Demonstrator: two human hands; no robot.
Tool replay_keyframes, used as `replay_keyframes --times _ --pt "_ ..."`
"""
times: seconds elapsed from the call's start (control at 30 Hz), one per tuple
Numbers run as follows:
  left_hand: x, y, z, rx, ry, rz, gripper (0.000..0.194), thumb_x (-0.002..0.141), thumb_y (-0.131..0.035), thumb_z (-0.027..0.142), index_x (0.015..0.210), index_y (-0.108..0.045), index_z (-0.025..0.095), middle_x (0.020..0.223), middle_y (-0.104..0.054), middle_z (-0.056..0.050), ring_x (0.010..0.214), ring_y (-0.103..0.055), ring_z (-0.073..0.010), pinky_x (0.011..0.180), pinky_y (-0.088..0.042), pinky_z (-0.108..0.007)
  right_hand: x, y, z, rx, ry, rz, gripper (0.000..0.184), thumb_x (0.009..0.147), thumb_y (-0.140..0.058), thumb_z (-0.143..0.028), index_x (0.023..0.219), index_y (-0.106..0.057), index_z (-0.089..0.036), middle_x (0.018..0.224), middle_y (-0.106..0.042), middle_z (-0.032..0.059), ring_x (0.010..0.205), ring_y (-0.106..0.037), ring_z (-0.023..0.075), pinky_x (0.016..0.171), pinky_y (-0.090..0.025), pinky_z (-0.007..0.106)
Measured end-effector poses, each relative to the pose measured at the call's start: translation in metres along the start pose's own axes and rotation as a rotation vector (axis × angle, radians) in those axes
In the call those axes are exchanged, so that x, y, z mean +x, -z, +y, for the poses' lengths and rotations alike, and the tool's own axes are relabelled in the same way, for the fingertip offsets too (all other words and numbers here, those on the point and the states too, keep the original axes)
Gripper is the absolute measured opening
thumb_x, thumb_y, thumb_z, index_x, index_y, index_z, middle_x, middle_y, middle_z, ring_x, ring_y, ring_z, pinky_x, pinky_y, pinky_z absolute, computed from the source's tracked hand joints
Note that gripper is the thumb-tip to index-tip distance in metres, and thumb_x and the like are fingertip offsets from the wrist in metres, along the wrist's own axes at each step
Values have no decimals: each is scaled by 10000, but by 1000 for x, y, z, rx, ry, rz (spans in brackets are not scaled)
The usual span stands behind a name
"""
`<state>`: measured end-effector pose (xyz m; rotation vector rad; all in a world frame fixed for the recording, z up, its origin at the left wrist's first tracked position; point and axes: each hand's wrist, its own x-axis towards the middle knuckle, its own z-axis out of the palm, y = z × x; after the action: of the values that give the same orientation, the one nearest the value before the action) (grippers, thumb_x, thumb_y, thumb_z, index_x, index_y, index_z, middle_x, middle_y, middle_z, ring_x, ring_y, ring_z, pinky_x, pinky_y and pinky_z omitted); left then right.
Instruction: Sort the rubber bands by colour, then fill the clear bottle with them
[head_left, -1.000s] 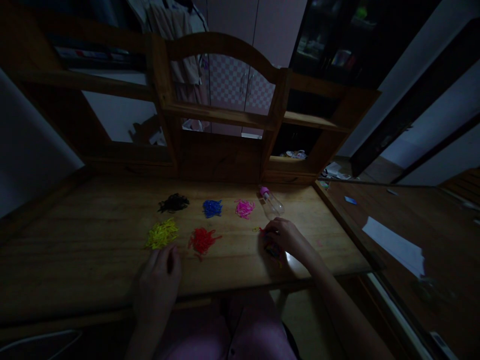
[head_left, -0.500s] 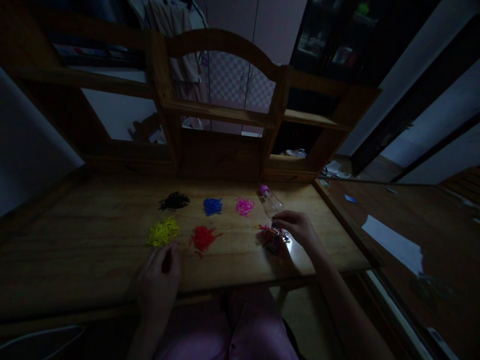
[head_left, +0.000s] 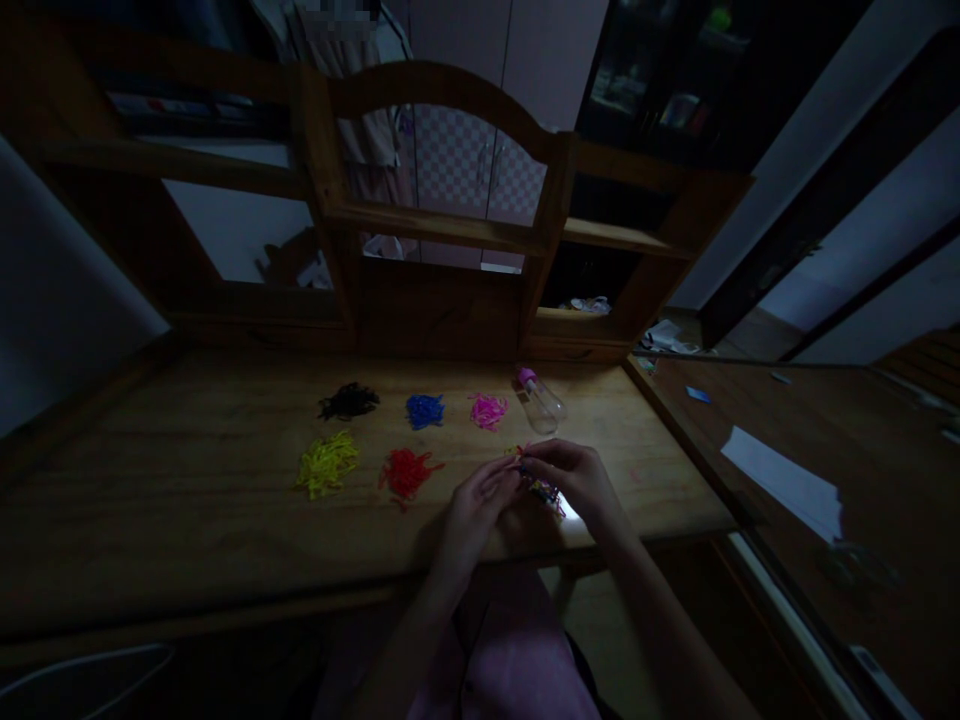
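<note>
Over the mixed-colour pile of rubber bands (head_left: 547,494), my two hands meet at the fingertips. My right hand (head_left: 576,478) pinches a few small rubber bands (head_left: 522,464), red and dark ones among them. My left hand (head_left: 480,502) has its fingers closed against the same bands from the other side. Sorted by colour, separate heaps lie to the left: red bands (head_left: 407,472), yellow bands (head_left: 328,464), black bands (head_left: 349,401), blue bands (head_left: 425,410) and pink bands (head_left: 488,410). My hands partly cover the mixed pile, and the room is dim.
A clear bottle with a pink cap (head_left: 541,402) lies on its side behind my right hand. The wooden desk (head_left: 225,530) has a shelf frame (head_left: 442,232) along its back. White paper (head_left: 784,485) rests on a lower brown surface at right.
My left hand has moved right, from beside the yellow heap to meet my right hand. My right hand has shifted slightly left and down with bands in its fingertips.
</note>
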<state>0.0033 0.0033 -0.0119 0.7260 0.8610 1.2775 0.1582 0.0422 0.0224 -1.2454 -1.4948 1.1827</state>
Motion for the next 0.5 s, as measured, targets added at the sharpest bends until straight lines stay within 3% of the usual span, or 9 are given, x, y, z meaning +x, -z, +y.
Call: replay_keyframes --times 0.2,0.5 --pt "4 6 -9 0 0 11 322 702 -783 310 971 -728 141 1022 -734 -99 987 -684 -254 956 -527 -402 -8 0 -5 -156 93 91 183 773 -694 -343 882 -741 -203 895 -741 57 854 -695 218 782 -534 319" --pt "0 9 -5 -79 13 -34 395 763 -739 350 1082 -695 121 1137 -689 -152 1068 -653 -262 1058 -442 -408 -6 13 1 -153 115 171 188 770 -691 -353 871 -735 -201 889 -740 61 843 -693 221 787 -538 324"
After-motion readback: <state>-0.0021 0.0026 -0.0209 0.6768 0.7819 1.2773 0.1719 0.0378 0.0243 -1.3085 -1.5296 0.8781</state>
